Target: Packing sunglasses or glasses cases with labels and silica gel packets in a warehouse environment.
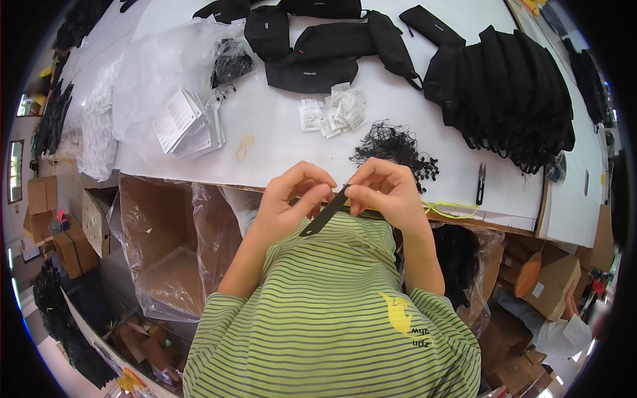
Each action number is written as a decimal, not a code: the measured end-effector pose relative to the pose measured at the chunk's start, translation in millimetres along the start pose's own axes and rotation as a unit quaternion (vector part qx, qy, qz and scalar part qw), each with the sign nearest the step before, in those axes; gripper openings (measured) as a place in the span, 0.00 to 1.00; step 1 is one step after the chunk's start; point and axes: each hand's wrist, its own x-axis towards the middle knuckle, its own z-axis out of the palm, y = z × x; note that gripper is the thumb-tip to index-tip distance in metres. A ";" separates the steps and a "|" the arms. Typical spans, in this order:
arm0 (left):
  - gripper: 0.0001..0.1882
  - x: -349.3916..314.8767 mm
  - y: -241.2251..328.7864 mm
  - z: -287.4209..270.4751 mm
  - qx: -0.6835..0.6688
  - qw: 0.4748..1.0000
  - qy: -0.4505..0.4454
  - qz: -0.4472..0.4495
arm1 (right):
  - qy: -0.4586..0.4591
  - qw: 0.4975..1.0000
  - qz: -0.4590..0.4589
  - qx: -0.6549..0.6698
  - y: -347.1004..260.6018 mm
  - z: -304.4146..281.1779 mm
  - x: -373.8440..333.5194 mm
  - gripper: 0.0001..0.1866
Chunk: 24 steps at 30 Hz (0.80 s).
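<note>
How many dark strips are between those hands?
1: the dark strip, its upper end pinched in the right hand, close to the left hand. More could be hidden behind the hands.

White table [279, 149]: smooth, faintly glossy top; front edge looks like bare wood. Black strip [322, 219], just before that edge: flat, matt, cloth or plastic unclear. Black pouches [501, 93], table's right side: matt woven-looking cloth, soft folds. Plastic bags [149, 86], table's left: clear film, crinkled, glossy. Booklets [178, 123], on table: smooth paper. Small tags [342, 113], table's middle: papery, maybe thin film. Carton [166, 249], under table: matt cardboard, shiny film lining. Striped shirt [325, 312], before table: matt knit-looking cloth.
</note>
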 end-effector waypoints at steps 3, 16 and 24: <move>0.04 -0.9 -3.0 -0.2 0.035 0.998 -0.003 -0.053 | -0.032 0.999 0.023 -0.006 4.2 -0.3 1.2 0.05; 0.02 66.4 -31.7 -14.6 0.130 0.990 0.010 0.047 | 0.028 0.997 -0.009 0.070 14.9 -8.6 3.7 0.05; 0.16 179.5 -76.5 -99.7 0.502 0.778 0.322 0.199 | 0.107 0.991 -0.052 0.066 22.7 -16.1 2.3 0.06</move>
